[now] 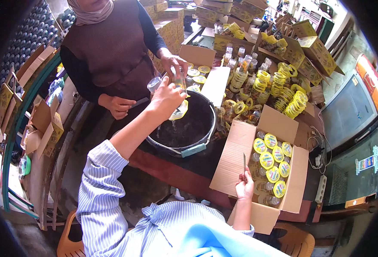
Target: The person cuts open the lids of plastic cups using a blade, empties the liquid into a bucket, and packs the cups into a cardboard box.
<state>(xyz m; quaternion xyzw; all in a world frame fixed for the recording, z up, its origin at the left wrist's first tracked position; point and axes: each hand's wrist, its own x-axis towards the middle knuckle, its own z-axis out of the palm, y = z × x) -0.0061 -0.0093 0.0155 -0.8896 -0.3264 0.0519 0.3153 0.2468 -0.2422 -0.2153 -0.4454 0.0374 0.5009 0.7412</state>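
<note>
The left hand (166,97) is raised over a black bucket (199,112) that stands on the dark surface (184,165). Its fingers are closed around a small clear cup (179,110), which is tilted so that a thin stream of liquid falls from it into the bucket. The cup hangs just above the bucket's opening, near the far rim. The bucket has a handle with a light green grip (193,150) on the near side.

The right hand (244,187) is lower, at the near edge of an open cardboard box (236,154). It pinches a thin knife blade (244,162) between the fingers, with the blade pointing up. Inside the box lie many sealed cups with yellow lids (267,160), packed close together.

Across the surface stands another person in a dark brown top (112,47). One hand (174,64) of this person holds a second clear cup (180,80) over the far rim of the bucket, and the other hand (117,106) holds a thin dark tool, near the waist.

Behind the bucket, many more cups and stacks of yellow lids (279,88) cover the surface, with more cardboard boxes (315,49) beyond them. Folded boxes (45,124) lie at the left side.
</note>
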